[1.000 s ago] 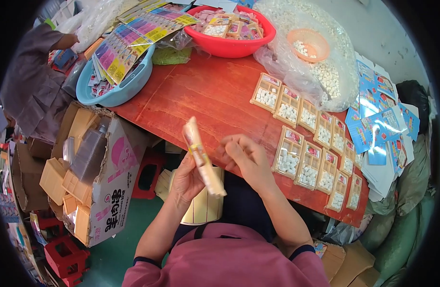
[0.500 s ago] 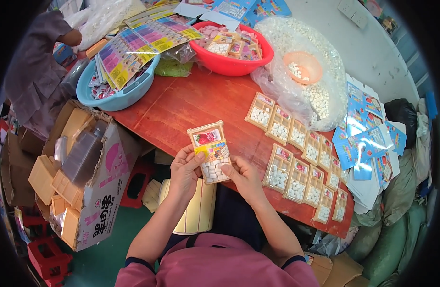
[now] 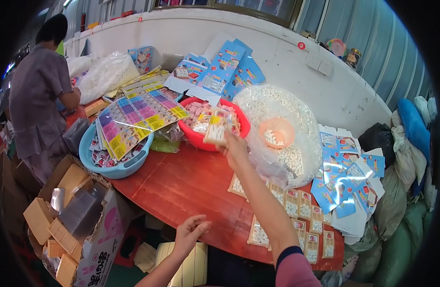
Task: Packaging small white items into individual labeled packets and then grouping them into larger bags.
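My right hand (image 3: 235, 147) reaches far across the table and grips a small tan compartment tray (image 3: 216, 131) with white pieces and a yellow card in it. The tray is held over the near side of a red basin (image 3: 214, 146), which contains pink packets and similar filled trays. My left hand (image 3: 190, 234) hovers by the table's front edge, holding nothing, its fingers loosely bent and apart. Beneath my right forearm, rows of tan trays with white pieces (image 3: 291, 203) lie on the red table (image 3: 181, 179); the arm hides some of them.
A blue basin (image 3: 115, 168) holds packets under printed card sheets (image 3: 138, 117). White pieces fill a large plastic bag (image 3: 301, 119), with an orange bowl (image 3: 277, 131) on it. Blue printed cartons (image 3: 342, 170) lie right. A cardboard box (image 3: 102, 239) stands left; a person (image 3: 40, 95) works beyond.
My right hand has carried the filled tray forward to the red basin. My left hand has let go of it and stays near the table edge. The view has tilted up.
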The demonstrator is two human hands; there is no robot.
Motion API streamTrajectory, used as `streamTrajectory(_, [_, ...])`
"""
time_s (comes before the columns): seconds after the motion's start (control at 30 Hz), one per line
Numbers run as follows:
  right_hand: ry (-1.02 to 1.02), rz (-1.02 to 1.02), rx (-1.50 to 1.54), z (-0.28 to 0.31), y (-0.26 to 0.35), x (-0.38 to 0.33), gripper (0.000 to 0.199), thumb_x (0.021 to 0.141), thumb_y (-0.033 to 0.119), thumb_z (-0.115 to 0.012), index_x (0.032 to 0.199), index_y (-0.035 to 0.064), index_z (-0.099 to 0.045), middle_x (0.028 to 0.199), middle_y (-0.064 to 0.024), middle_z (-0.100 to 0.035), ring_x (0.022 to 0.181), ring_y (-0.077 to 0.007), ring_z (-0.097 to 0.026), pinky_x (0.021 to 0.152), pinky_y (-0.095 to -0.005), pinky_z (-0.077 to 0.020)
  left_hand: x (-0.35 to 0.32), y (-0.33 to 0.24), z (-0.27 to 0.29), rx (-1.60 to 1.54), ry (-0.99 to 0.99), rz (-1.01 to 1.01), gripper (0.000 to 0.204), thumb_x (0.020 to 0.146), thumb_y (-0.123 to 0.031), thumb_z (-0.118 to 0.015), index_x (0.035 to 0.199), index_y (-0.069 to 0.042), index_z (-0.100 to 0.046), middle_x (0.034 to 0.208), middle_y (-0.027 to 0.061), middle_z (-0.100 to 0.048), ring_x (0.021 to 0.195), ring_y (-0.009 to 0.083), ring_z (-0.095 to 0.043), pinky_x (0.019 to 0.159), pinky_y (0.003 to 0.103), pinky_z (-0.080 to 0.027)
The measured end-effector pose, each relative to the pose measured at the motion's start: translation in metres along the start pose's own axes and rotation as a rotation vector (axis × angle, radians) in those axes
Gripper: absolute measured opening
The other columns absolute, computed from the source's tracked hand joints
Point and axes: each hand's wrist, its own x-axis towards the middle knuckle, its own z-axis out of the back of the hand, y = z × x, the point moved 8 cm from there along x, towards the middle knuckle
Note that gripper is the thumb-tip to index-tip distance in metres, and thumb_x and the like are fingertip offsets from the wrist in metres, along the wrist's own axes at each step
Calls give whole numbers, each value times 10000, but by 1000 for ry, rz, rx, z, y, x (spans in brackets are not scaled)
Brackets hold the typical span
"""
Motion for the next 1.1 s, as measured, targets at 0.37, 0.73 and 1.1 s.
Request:
streamTrajectory(0.37, [310,-25,-457,7,-29,-126,335,943,185,-547,1201,-29,-525,1016,-69,-618,886,-143,-614,765,-251,-500,-39,-35,17,1150,18,-612,153,755,-75,-693,902,-45,-662,833,112,-609,768,305,-589,660,374,-491])
streamTrajectory(0.73, [429,222,-1011,18,-107,-317,285,841,126,-638,1093,1,-596,1161,-171,-599,1041,-335,-591,867,-374,-497,-42,-3,61,1243,65,-233,295,683,-195,-751,881,-37,-602,828,130,-512,759,312,-568,635,371,-460])
streamTrajectory(1.1, [426,419,-841,-22,-70,-304,694,758,205,-754,1321,-17,-415,1336,-199,-472,1216,-334,-486,981,-385,-417,-95,-120,88,1084,48,-204,96,723,-29,-694,793,-27,-629,770,63,-584,775,223,-584,727,355,-451])
